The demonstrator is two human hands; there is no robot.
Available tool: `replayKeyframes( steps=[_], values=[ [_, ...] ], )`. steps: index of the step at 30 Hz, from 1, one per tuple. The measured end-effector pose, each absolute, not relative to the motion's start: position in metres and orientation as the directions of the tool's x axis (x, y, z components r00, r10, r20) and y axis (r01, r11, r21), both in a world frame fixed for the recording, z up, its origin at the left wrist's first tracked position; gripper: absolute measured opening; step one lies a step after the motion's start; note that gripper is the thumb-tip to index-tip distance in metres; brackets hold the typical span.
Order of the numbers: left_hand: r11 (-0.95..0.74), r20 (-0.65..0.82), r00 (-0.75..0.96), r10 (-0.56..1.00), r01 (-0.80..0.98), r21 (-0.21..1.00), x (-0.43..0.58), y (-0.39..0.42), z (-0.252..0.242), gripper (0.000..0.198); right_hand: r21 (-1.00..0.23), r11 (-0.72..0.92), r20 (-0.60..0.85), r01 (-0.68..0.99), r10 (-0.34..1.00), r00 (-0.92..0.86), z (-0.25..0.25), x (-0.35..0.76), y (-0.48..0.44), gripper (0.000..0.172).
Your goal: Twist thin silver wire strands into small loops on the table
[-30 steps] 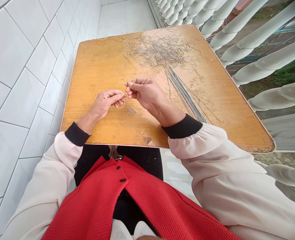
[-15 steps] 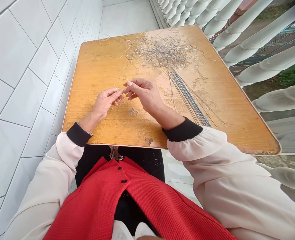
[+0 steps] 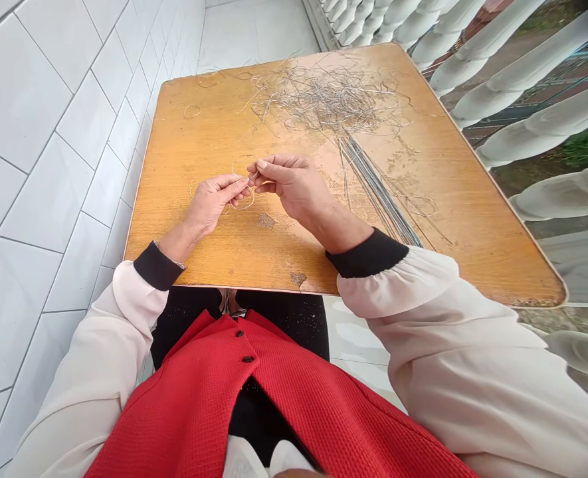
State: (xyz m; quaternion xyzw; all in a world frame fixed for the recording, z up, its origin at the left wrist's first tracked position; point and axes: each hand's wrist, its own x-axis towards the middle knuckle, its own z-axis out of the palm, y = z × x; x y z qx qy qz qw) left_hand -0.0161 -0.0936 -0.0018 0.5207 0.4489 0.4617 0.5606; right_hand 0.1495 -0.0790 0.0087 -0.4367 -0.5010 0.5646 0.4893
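My left hand (image 3: 216, 200) pinches a thin, looped wire (image 3: 246, 205) over the left part of the table. Close against its fingertips, my right hand (image 3: 292, 184) is closed too, thumb and forefinger pinched on the same wire. Loops of it curl out above, below and to the left of the fingers. The exact spot where the fingertips meet the wire is hidden. Right of my hands lies a bundle of straight grey wires (image 3: 381, 192), and a tangled heap of bent wire (image 3: 331, 99) rests beyond it.
The wooden table (image 3: 174, 146) has worn patches and a rounded right corner. A white tiled wall (image 3: 44, 166) runs along the left. White balusters (image 3: 537, 119) stand along the right side. A small wire ring (image 3: 191, 111) lies near the table's far left.
My right hand has turned slightly and its fingers have closed in on the wire at my left fingertips. The upper loop looks smaller. My left hand has barely moved.
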Motion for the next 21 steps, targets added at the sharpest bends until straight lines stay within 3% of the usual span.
replayKeyframes(
  steps=[7, 13, 21],
  values=[
    [0.058, -0.056, 0.164, 0.985, -0.007, 0.998, -0.0194, -0.0946, 0.0038, 0.025, -0.994, 0.107, 0.106, 0.0, 0.988, -0.112, 0.0075, 0.1496, -0.0788, 0.025],
    [0.056, -0.051, 0.184, 0.982, -0.018, 0.998, -0.0239, -0.0947, 0.0037, 0.003, -0.993, 0.115, 0.115, 0.022, 0.993, -0.023, 0.0045, 0.1532, -0.0743, 0.029],
    [0.046, -0.037, 0.174, 0.984, -0.044, 0.998, -0.0228, -0.0933, 0.0019, 0.016, -0.995, 0.09, 0.084, 0.05, 0.99, -0.116, 0.0032, 0.1522, -0.0756, 0.033]
  ],
)
